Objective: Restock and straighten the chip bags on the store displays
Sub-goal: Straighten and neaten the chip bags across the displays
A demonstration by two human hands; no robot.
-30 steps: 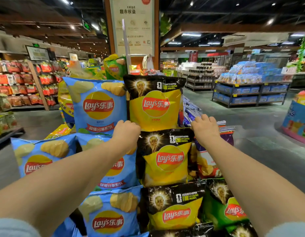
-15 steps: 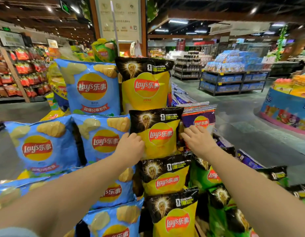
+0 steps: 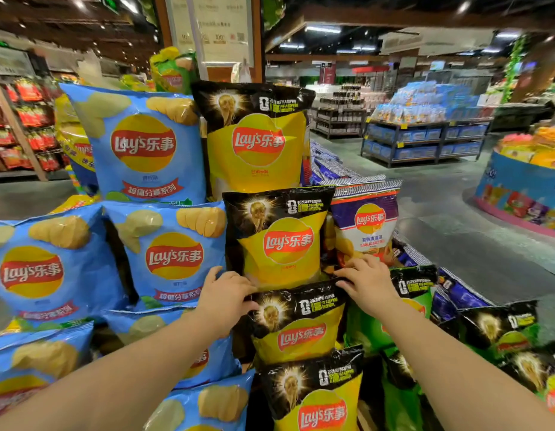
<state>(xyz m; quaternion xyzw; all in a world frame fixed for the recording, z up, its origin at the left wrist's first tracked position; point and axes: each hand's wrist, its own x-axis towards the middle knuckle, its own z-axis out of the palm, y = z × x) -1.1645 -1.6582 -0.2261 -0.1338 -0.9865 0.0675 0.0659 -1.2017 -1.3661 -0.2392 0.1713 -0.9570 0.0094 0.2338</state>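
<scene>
At centre frame, the left hand and right hand each pinched a top corner of the third yellow-and-black Lay's bag, tiered on the display. Judged light, air-filled, crushable and slick; the sealed top edge offers the safest hold.

The chip bags in the middle column are yellow with black tops, each bearing a gold trophy picture and a red logo band on a yellow disc. The bags to the left are sky blue, printed with pale yellow potatoes and chips, with a red ribbon near the bottom. One bag on the right is purple and white with a silver striped top edge. Lower right, the bags are green with black tops. The floor is grey.
</scene>
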